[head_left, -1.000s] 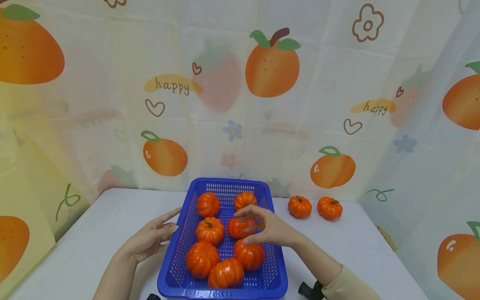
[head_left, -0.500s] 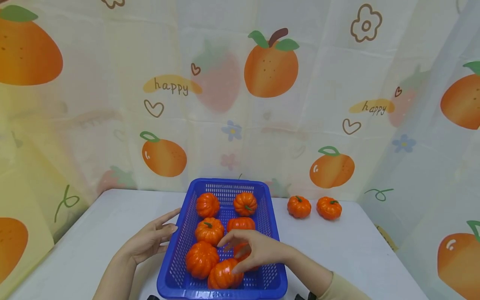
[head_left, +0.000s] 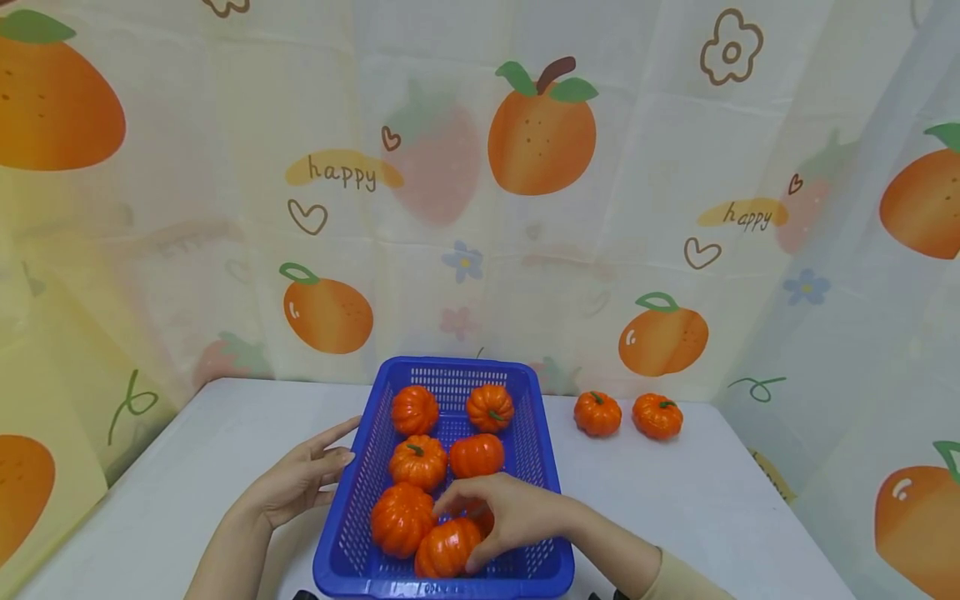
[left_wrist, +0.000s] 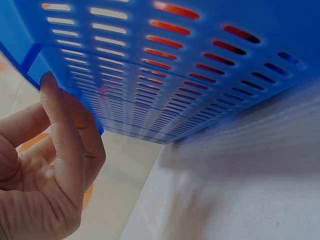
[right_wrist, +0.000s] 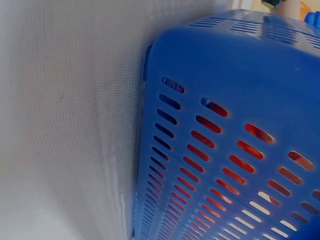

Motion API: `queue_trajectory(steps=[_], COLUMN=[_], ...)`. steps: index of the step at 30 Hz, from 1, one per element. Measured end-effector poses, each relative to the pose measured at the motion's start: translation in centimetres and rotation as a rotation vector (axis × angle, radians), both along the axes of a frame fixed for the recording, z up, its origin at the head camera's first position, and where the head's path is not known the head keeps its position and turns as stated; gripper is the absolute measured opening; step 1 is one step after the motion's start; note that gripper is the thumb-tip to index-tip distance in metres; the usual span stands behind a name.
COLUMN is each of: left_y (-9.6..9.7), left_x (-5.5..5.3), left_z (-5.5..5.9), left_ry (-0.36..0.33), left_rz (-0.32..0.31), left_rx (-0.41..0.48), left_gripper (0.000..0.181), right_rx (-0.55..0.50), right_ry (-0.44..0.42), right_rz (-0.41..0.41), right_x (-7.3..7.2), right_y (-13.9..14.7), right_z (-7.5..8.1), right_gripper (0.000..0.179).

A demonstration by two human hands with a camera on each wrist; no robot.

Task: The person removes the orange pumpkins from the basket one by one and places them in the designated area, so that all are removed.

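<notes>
A blue plastic basket (head_left: 557,508) stands on the white table and holds several small orange pumpkins. My left hand (head_left: 292,479) is at its left side, fingers extended and fingertips right at the rim; in the left wrist view the left hand (left_wrist: 55,160) touches the rim from outside. Inside the basket, my right hand (head_left: 517,517) has its fingers and thumb around the front pumpkin (head_left: 446,550). This hand partly covers another pumpkin behind it. Nearby lie a left front pumpkin (head_left: 402,521) and a right-row pumpkin (head_left: 477,456). The right wrist view shows the basket wall (right_wrist: 200,65), not the hand.
Right of the basket, two pumpkins with green stems, a nearer-to-basket pumpkin (head_left: 597,414) and a farther pumpkin (head_left: 657,417), lie on the white table (head_left: 675,500). A fruit-printed curtain (head_left: 450,208) hangs behind the table.
My right hand has moved from above the right-row pumpkins toward the basket's front and closed in around the front pumpkin. The right-row pumpkin shifted slightly left. My left hand stays in place.
</notes>
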State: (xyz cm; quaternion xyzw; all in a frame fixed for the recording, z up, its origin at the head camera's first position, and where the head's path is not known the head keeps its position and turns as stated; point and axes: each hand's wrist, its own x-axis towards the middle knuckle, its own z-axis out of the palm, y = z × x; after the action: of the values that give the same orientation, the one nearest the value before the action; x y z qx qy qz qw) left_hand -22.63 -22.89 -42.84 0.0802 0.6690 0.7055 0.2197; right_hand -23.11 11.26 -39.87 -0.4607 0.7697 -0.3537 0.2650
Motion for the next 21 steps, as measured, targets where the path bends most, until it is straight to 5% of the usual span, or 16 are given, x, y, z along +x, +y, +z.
queue_trajectory(steps=[11,21], left_y=[-0.09,-0.16], left_x=[0.06,-0.03], left_z=[-0.35,-0.17], left_ry=[0.005,0.006], left_rz=[0.000,-0.003], left_rx=[0.003,0.002], left_gripper=[0.074,0.073], right_rx=[0.050,-0.093], right_ry=[0.202,0.099], right_rz=[0.041,-0.064], right_x=[0.32,-0.01], right_y=[-0.14,0.63], right_z=[-0.24,0.19], right_gripper=[0.050,0.049])
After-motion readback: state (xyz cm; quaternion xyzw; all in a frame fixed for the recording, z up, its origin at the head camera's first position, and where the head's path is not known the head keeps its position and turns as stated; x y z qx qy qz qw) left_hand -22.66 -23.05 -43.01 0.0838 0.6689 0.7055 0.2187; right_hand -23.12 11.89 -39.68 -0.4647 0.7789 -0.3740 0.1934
